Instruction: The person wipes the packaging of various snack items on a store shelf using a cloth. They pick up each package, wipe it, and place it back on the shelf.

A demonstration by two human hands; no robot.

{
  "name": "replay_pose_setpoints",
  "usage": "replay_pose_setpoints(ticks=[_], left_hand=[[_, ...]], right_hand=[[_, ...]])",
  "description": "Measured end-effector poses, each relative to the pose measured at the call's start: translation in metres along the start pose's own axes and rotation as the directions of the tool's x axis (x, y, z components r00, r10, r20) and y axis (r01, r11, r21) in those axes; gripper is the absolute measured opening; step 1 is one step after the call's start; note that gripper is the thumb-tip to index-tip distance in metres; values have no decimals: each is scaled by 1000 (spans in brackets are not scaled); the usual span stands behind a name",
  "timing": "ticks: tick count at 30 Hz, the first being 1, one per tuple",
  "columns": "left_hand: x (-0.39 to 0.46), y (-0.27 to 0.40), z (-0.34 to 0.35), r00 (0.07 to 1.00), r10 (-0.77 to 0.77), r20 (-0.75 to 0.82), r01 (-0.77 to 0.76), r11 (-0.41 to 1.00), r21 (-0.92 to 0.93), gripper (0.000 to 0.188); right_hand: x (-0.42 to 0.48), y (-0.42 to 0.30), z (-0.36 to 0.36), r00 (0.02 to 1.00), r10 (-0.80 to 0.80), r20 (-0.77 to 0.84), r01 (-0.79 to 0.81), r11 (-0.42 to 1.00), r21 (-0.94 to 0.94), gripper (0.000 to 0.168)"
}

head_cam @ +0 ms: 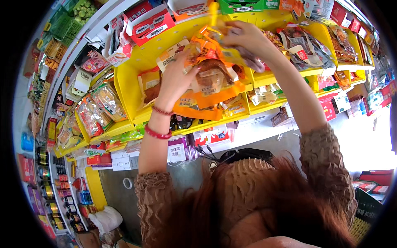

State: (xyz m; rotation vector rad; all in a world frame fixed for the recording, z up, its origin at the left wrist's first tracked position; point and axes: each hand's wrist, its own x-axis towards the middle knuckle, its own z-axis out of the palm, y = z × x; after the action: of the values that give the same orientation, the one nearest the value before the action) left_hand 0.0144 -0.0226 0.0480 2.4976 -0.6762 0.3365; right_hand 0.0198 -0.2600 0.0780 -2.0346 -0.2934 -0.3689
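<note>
My left hand (178, 76), with red bracelets on its wrist, holds the left side of an orange snack bag (214, 76). A clear window in the bag shows brown meat-like food. Above the bag's right side, my right hand (245, 35) grips a yellow packet (232, 57). That packet is blurred, and a dark purplish part hangs beneath my fingers. Both hands are over a yellow plastic bin (127, 83) of packaged snacks. Under the held bag lie more orange packs (198, 113), partly covered. A brown-filled packet (152, 86) rests left of my left hand.
Bagged snacks (102, 102) fill the neighbouring bin at left, and meat packets (302, 46) fill one at right. Behind the bins stands a red display box (150, 24). Cartons (214, 135) sit below the shelf. A white bag (107, 218) lies on the floor at lower left.
</note>
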Motion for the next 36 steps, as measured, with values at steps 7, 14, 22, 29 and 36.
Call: replay_pose_setpoints(ticks=[7, 14, 22, 29, 36], left_hand=[[-59, -16, -6, 902, -429, -49, 431, 901, 40, 56], [-63, -93, 1, 768, -621, 156, 618, 655, -435, 42], [-2, -113, 12, 611, -684, 399, 656, 155, -738, 29], [-3, -123, 33, 695, -573, 434, 498, -53, -866, 31], [7, -105, 32, 746, -665, 14, 298, 315, -901, 26]], right_hand=[[76, 0, 19, 849, -14, 529, 501, 345, -794, 27], [-54, 4, 28, 723, -574, 385, 669, 720, -184, 53], [-80, 20, 41, 738, -439, 513, 668, 581, -465, 30], [-44, 8, -9, 989, -147, -34, 139, 976, -165, 22], [-28, -6, -34, 957, -12, -288, 37, 996, 79, 24]])
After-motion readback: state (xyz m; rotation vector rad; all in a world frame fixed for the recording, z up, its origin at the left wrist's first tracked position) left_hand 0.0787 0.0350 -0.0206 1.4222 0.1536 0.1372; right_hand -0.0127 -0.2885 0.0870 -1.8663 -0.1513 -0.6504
